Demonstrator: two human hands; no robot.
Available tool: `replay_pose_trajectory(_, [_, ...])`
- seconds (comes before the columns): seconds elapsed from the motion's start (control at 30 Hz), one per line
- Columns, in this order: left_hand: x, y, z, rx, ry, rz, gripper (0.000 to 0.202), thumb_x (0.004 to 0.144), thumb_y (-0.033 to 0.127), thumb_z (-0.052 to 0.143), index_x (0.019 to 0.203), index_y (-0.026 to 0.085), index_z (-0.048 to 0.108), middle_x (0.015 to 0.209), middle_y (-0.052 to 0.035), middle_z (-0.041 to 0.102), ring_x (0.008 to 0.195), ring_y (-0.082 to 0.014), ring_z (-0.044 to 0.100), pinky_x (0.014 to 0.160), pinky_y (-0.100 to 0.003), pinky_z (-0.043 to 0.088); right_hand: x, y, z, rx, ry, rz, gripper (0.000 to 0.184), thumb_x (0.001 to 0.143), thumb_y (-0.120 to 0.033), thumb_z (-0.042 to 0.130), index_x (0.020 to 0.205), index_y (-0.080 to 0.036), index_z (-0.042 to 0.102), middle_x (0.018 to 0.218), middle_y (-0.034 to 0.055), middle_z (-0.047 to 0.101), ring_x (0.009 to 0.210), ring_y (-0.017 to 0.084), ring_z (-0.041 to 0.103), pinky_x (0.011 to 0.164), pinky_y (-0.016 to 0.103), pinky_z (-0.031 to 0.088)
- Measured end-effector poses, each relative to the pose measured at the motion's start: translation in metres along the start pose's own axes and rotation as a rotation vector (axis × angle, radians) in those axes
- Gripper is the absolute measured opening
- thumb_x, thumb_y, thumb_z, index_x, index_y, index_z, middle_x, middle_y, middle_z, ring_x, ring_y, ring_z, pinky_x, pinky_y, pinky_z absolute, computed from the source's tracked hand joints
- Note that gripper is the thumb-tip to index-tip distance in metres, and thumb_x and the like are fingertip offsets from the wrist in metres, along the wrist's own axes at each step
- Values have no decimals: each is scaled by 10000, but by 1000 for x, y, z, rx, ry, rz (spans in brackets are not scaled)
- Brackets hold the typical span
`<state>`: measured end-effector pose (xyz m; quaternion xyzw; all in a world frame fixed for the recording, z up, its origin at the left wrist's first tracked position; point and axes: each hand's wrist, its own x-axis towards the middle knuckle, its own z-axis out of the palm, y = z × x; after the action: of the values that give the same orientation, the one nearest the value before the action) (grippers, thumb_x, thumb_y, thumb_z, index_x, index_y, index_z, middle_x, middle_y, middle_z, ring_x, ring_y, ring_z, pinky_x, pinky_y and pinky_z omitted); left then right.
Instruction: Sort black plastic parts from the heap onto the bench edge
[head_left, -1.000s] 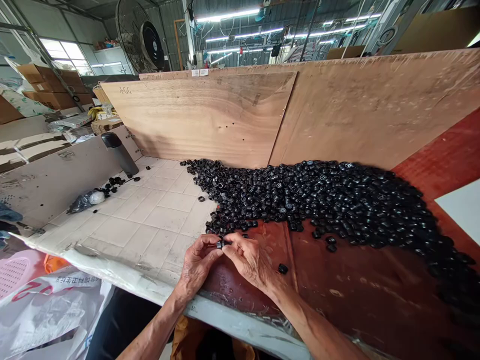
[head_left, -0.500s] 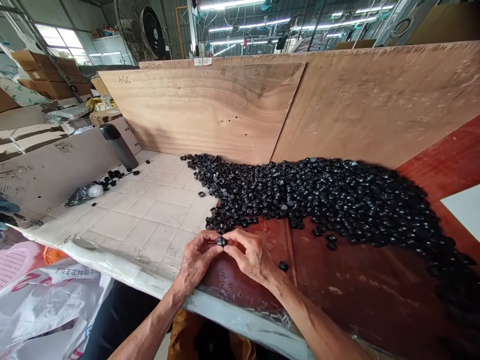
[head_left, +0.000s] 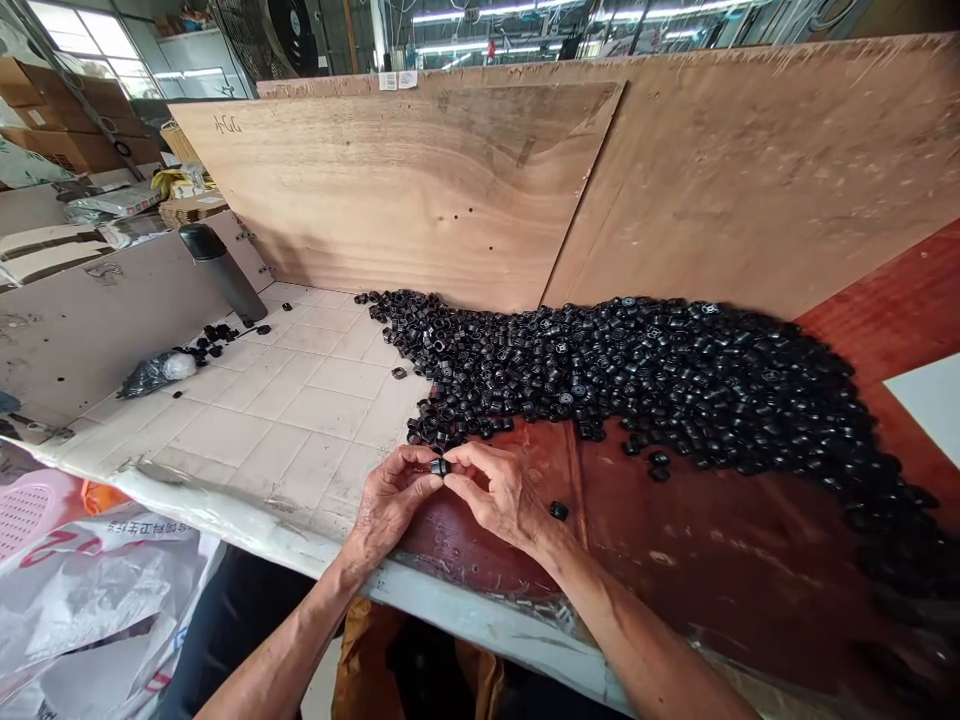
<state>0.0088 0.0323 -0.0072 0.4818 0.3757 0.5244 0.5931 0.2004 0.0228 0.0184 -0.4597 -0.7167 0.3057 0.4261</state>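
Observation:
A small black plastic part [head_left: 439, 467], round and ring-like, is pinched between both hands just above the table's near side. My left hand [head_left: 390, 500] grips it from the left with thumb and forefinger. From the other side my right hand [head_left: 495, 490] holds it by thumb and fingertips. Fingers cover part of it, so its exact shape is hard to make out. Right behind the hands spreads a large heap of similar black plastic parts [head_left: 630, 390]. One loose black part [head_left: 559, 511] lies on the dark red board [head_left: 675, 540], right of my right hand.
A wooden panel [head_left: 375, 200] walls off the back. On the tiled surface [head_left: 300, 400] at left stand a dark bottle [head_left: 225, 275], a black plastic bag [head_left: 148, 376] and scattered black bits [head_left: 214, 340]. A white plastic bag [head_left: 97, 610] and pink basket [head_left: 34, 515] sit below the left edge.
Both hands stay together on the small black part, which now appears turned slightly between the fingertips. The camera view has tilted down, so the background sits higher.

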Motion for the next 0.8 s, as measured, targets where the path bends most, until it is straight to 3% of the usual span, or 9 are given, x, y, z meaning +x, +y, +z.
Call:
replay_pose_trajectory(0.07, [0,0,0,-18,-3,-31,286,755,288,930,984,213,776,975,-16,751,897,-162,699,870,-278,582,0,0,0,1,24,29,95,977,-289,631,940,-234,699,783,6,698,709,177,656,688,284,497])
replay_pose_trajectory(0.17, [0,0,-1,-10,-12,-51,297,761,303,926,1000,212,776,994,-22,764,899,-169,713,868,-287,592,-2,-1,0,1,28,-3,105,978,-294,622,1006,-232,702,852,22,716,769,186,672,737,292,517])
replay_pose_trajectory(0.27, [-1,-3,-2,66,-19,12,286,777,330,909,1003,213,778,1026,-37,773,936,-196,723,887,-318,601,-2,-7,1,9,31,11,103,966,-288,612,958,-232,698,820,21,716,756,184,673,735,293,521])
replay_pose_trajectory(0.43, [-3,-4,-7,395,-13,302,159,860,260,829,1013,249,785,1050,-55,787,1056,-245,732,988,-377,575,1,-14,18,357,64,472,171,886,-366,676,827,-206,672,556,-35,620,519,146,600,543,250,501])
replay_pose_trajectory(0.6, [-16,0,-13,569,-273,474,218,942,156,705,1105,276,788,1124,-83,793,1070,-242,747,972,-368,588,-16,-19,24,748,25,833,401,738,-504,823,640,-190,595,552,-16,587,438,97,501,422,223,446])
replay_pose_trajectory(0.7, [-28,1,-14,557,-343,368,204,941,184,724,1117,273,777,1085,-76,795,1009,-236,758,934,-355,599,-40,-28,19,725,10,834,379,764,-514,802,710,-183,626,595,3,630,467,116,556,468,248,505])
replay_pose_trajectory(0.8, [-38,-2,-10,368,-299,114,135,943,279,753,1074,243,745,984,-56,777,888,-227,764,825,-335,614,-58,-34,20,461,76,617,217,833,-396,745,897,-204,666,615,-17,658,554,153,646,556,258,543])
